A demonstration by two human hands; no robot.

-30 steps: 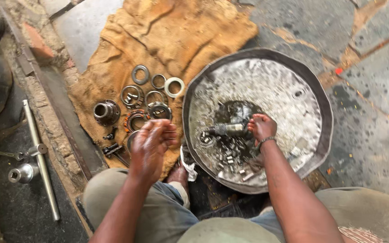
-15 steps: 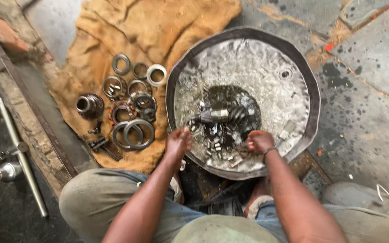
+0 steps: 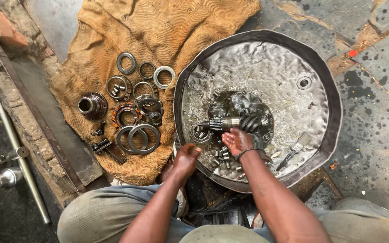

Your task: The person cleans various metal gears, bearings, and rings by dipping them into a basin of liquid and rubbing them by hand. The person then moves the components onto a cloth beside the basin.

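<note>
My right hand [image 3: 237, 140] is inside the round metal pan [image 3: 334, 99], palm turned up and fingers loosely spread, just below a splined pinion shaft [image 3: 223, 123] lying in dark oily liquid. Several small steel rollers [image 3: 221, 155] lie scattered around it. My left hand [image 3: 186, 158] is at the pan's near left rim with its fingers curled down towards the rollers; what they hold is hidden.
A paint brush [image 3: 293, 150] lies in the pan at the right. To the left, a burlap sack [image 3: 158, 27] carries bearing rings [image 3: 144, 138], an orange bearing cage [image 3: 124, 116] and a flanged hub [image 3: 92, 105]. A long steel bar [image 3: 21, 157] and a socket [image 3: 3, 177] lie far left.
My left hand came from above the rings on the sack to the pan's near rim. My right hand let go of the shaft and now sits palm up just below it.
</note>
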